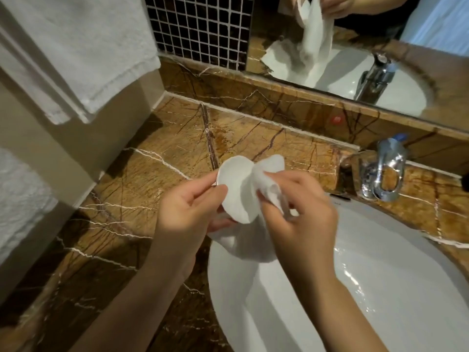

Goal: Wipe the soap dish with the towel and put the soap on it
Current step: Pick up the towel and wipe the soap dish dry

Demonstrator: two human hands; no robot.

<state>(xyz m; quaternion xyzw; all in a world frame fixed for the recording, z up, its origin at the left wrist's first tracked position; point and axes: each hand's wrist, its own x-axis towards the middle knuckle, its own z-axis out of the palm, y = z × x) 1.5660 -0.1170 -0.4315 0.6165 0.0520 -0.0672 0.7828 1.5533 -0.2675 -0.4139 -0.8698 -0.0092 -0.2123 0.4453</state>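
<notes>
1. Over the marble counter [142,174], just left of the sink [380,288], both hands work at chest height w/ the dish [234,184] and towel [264,179] held up in the air, not resting on anything.
2. Risk: dish is small, white, looks glazed and prob. slick. It is gripped only at its left rim, so a hard rub from the right could lever it out of the grip; it would drop onto stone or into the basin and could chip.
3. Risk: towel tail hangs down below the hands toward the sink rim. If the basin is wet (glints suggest so) the tail could soak up water and smear the dish instead of drying it.
4. Risk: tap [383,174] stands near on the right; a wide elbow swing could knock it.
5. Left hand [187,207]: partly closed, thumb and fingertips pinching the dish rim, dish tilted on edge w/ its hollow facing the viewer.
6. Right hand [299,212]: mostly closed, fingers bunched round a wad of towel, pressing it against the dish's right side.
7. Soap: not visible anywhere; can't tell where it is. Judged step: wiping underway, soap placement not yet done.
</notes>
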